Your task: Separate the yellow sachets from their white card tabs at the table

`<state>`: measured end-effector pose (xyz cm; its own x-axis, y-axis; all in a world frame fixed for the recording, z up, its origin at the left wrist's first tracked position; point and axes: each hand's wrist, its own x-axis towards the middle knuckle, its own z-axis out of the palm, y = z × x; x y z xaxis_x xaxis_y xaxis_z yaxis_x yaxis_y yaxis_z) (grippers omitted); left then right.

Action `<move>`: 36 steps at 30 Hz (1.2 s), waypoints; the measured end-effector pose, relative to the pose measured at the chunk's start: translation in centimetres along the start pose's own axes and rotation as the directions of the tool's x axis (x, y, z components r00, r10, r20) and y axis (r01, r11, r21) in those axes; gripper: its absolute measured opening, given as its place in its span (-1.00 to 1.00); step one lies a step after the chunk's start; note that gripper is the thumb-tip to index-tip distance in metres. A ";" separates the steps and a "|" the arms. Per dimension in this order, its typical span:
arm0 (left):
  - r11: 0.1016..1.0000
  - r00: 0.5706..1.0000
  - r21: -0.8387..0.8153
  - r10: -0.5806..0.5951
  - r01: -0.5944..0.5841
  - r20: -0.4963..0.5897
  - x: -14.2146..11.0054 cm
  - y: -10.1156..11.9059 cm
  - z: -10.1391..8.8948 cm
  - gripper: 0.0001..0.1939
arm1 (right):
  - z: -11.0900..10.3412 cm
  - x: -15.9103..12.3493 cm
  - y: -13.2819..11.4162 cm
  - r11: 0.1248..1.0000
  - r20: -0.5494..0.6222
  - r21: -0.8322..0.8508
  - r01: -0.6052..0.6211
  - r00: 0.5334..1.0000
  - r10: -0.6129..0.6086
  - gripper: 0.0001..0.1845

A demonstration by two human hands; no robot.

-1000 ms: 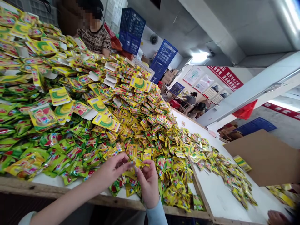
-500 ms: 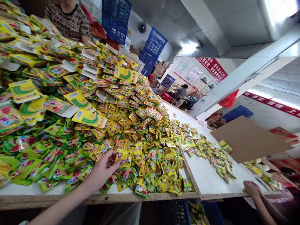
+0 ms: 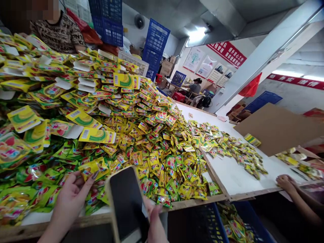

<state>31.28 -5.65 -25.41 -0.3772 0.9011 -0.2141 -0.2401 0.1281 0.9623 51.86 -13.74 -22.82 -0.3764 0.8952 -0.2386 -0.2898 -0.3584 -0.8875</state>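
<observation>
The person's left hand (image 3: 67,202) stands open, its fingers (image 3: 76,182) spread and the thumb tip against a yellow sachet (image 3: 91,168), which lies on top of a heap of green and yellow sachets (image 3: 149,148); whether the sachet is pinched cannot be told. The right hand (image 3: 155,226) grips a smartphone (image 3: 125,202) in a tan case, its fingers curling round the right edge; the phone's long axis runs nearly upright, tilted slightly left, with its top toward the heap and its dark screen facing the camera. The heap spreads over a white surface (image 3: 240,172); a co-worker's hand (image 3: 286,184) rests at its far right edge.
</observation>
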 end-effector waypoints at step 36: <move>0.930 0.930 -0.001 0.366 -0.367 0.037 -0.5 -1.4 -1.3 -0.53 | -3.3 4.6 -0.2 0.949 -0.164 0.307 0.067 0.986 -0.017 -0.40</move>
<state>30.65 -6.76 -26.84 -0.4055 0.9000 0.1598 -0.0862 -0.2117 0.9735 53.10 -8.67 -25.10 -0.2226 0.9323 -0.2850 -0.5704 -0.3616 -0.7375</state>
